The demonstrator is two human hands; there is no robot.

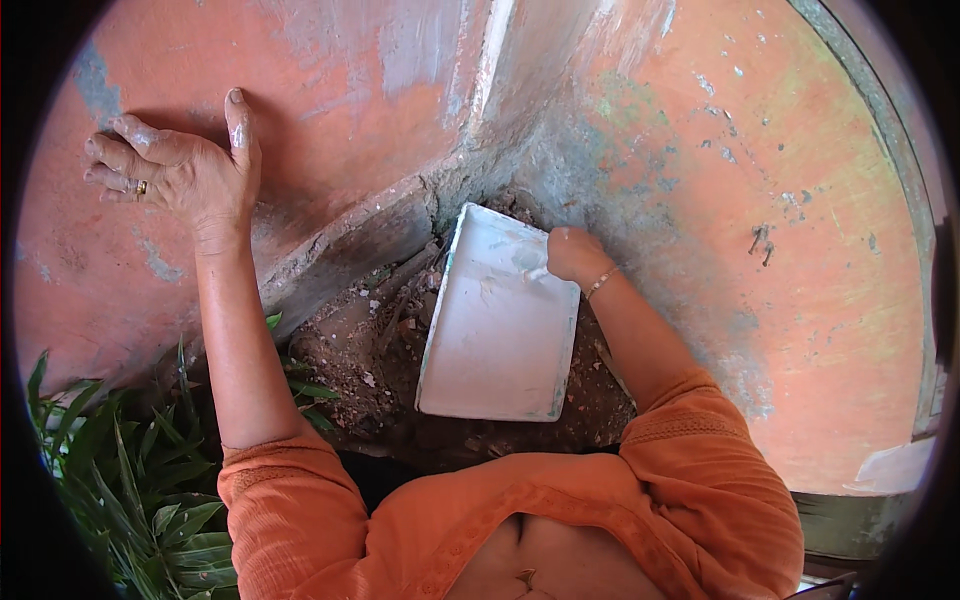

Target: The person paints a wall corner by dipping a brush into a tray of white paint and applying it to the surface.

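Observation:
A shallow white rectangular tray (pixel 500 340) with greenish stains along its edges rests on the rough ground in the wall corner. White paint-like smears mark its far end. Over the tray's far right edge, my right hand (pixel 575 255) is closed in a fist. A short white-coated tool (pixel 537 273) juts from it toward the tray; its kind is mostly hidden by the fingers. My left hand (pixel 190 165) leans against the orange wall at the left, thumb up and fingers spread, with white smudges on the fingertips. It holds nothing.
Two peeling orange walls (pixel 790 280) meet at the corner behind the tray, with a grey ledge (pixel 370 235) along the left one's base. Soil and rubble (pixel 350 340) surround the tray. Green leafy plants (pixel 150 490) grow at lower left. Hooks or nails (pixel 762 243) stick out at right.

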